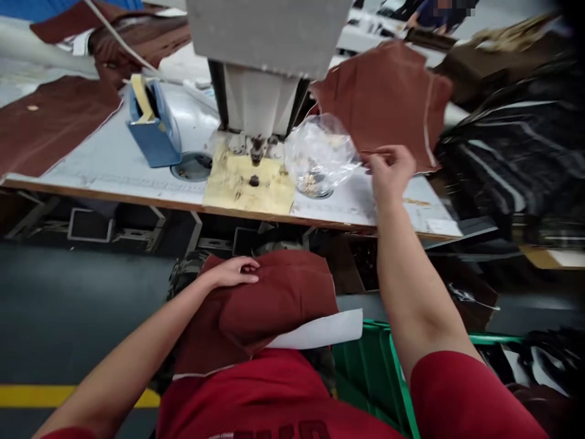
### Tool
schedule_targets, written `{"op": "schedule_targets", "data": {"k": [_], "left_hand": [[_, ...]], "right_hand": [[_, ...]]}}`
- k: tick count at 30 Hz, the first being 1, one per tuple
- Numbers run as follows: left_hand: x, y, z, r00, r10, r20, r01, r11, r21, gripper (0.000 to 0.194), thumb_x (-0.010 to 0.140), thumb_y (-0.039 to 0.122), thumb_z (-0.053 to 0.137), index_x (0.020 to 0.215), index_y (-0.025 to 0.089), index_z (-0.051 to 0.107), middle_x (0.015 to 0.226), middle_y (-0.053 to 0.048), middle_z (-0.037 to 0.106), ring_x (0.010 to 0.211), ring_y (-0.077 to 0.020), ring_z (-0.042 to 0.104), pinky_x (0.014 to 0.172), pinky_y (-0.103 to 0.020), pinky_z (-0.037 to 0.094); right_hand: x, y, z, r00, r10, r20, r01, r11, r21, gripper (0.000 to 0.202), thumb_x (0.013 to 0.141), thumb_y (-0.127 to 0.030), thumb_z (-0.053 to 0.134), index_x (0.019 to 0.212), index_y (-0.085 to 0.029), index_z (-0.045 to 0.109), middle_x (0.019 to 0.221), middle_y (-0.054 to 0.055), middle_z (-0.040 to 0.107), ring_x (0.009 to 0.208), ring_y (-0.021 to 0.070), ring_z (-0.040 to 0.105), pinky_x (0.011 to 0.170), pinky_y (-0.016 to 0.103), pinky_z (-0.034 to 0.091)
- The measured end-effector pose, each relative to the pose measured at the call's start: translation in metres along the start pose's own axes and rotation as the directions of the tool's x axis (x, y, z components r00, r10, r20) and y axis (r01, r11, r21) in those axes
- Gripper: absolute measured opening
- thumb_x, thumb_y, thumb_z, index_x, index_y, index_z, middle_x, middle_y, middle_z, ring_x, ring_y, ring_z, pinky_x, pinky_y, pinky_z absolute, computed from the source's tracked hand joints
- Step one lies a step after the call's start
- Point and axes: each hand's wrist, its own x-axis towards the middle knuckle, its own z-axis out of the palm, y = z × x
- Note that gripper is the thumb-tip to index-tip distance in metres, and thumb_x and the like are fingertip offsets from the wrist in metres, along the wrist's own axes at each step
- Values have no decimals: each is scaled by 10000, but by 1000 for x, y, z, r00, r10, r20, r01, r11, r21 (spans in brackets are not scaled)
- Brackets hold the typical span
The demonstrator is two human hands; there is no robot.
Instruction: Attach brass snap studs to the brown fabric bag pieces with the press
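My left hand (234,272) lies on a folded reddish-brown fabric piece (292,286) across my lap, its fingers curled on the cloth. A white strip (320,329) sticks out from under the fabric. Over the table's right side, my right hand (393,166) is closed in a pinch. Its fingertips meet between a clear plastic bag (322,152) and the lower edge of a brown fabric panel (384,91); which of them it grips, I cannot tell. Small pale pieces show at the bag. Left of the bag stands the sewing machine's needle area (256,152).
A blue tape dispenser (155,131) stands left of the machine head (269,36). More brown fabric (55,122) covers the table's left end. Dark stacked material (493,164) lies at right, a green crate (365,372) below. Another person (429,15) is at the back.
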Motion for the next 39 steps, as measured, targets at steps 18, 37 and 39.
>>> {"op": "schedule_targets", "data": {"k": [18, 37, 39], "left_hand": [[-56, 85, 16, 936, 331, -116, -266, 885, 383, 126, 923, 289, 612, 968, 218, 708, 936, -7, 708, 869, -159, 632, 798, -273, 433], [-93, 102, 26, 930, 361, -73, -324, 897, 302, 205, 960, 261, 558, 1052, 190, 727, 994, -40, 761, 891, -170, 678, 819, -287, 503], [-90, 101, 22, 951, 306, -39, -295, 939, 178, 227, 963, 287, 556, 1064, 176, 725, 988, -33, 758, 867, -161, 676, 793, -259, 504]], "right_hand": [[-308, -112, -15, 816, -67, 575, -66, 976, 207, 202, 909, -161, 667, 1083, -254, 706, 973, 13, 759, 859, 155, 713, 784, 284, 573], [-309, -130, -15, 830, -251, 499, 42, 919, 392, 127, 856, -154, 721, 952, -237, 716, 869, 37, 722, 801, 173, 674, 724, 328, 571], [-307, -132, -14, 838, -224, 498, 22, 925, 379, 117, 854, -155, 727, 937, -235, 716, 855, 34, 718, 790, 170, 668, 720, 325, 569]]}}
